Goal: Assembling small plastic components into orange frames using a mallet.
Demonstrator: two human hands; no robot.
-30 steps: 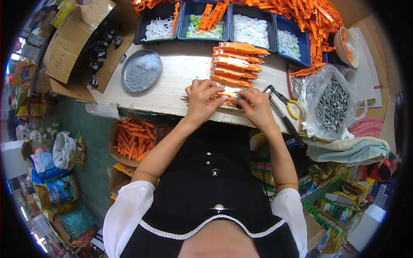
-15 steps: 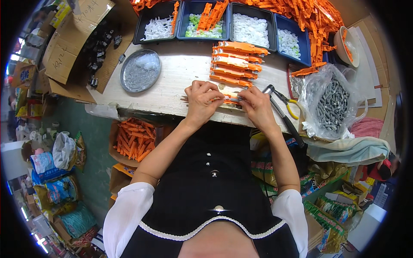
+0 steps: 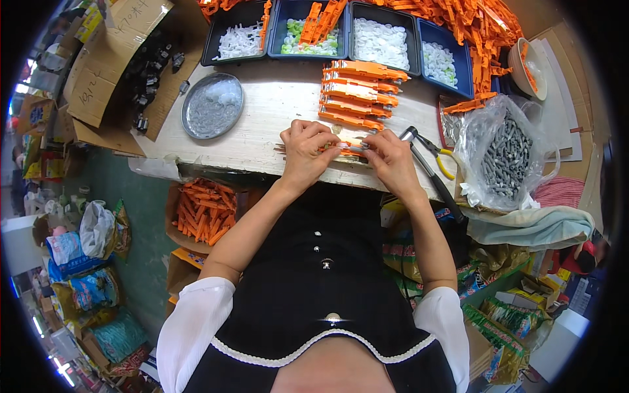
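Observation:
At the table's near edge, my left hand [image 3: 306,152] and my right hand [image 3: 392,160] are closed on opposite ends of one orange plastic part [image 3: 351,150]. Fingers cover both of its ends. Between them its middle shows orange, with a pale strip and a greyish piece by the right fingertips. Just beyond my hands lies a row of several orange plastic assemblies [image 3: 357,95], set side by side with grey tips at their right ends.
Bins with white pieces [image 3: 380,43] line the back, below an orange heap [image 3: 485,29]. A round grey dish [image 3: 213,106] stands left. A hammer [image 3: 429,171], yellow-handled pliers [image 3: 445,164] and a bag of grey metal pieces [image 3: 506,157] lie right. Below left is a box of orange parts [image 3: 206,211].
Both hands stay at the same spot with the orange part between them. Only the fingers have shifted slightly, and the pale strip on the part shows more now.

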